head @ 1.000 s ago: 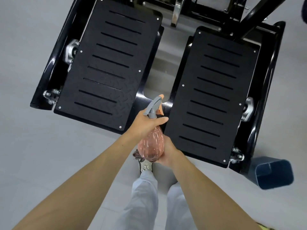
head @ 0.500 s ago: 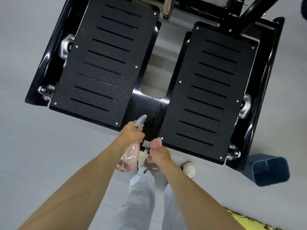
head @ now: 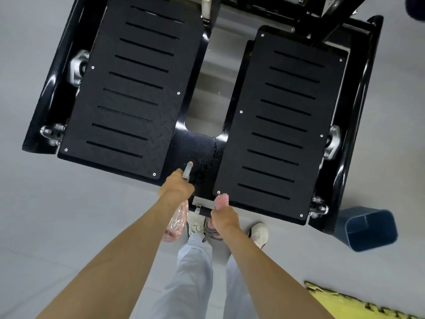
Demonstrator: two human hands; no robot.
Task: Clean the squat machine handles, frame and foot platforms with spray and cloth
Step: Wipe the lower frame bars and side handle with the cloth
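Both hands grip, left hand (head: 177, 185) the spray bottle (head: 174, 225), right hand (head: 225, 218) the cloth (head: 222, 200); best wipe the wet centre plate (head: 202, 155) in overlapping strokes

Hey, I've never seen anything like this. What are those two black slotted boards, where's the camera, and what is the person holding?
This is one view, from a camera worn on the person's head, looking down. The slotted boards are a gym squat machine's foot platforms, the left platform and the right platform, mounted on a glossy black frame. The centre plate between them looks speckled with droplets. The left hand grips a pink spray bottle, nozzle towards that plate. The right hand holds a pink cloth by the right platform's near corner. A blue bin stands on the floor at the right; a yellow mat shows at the bottom corner.
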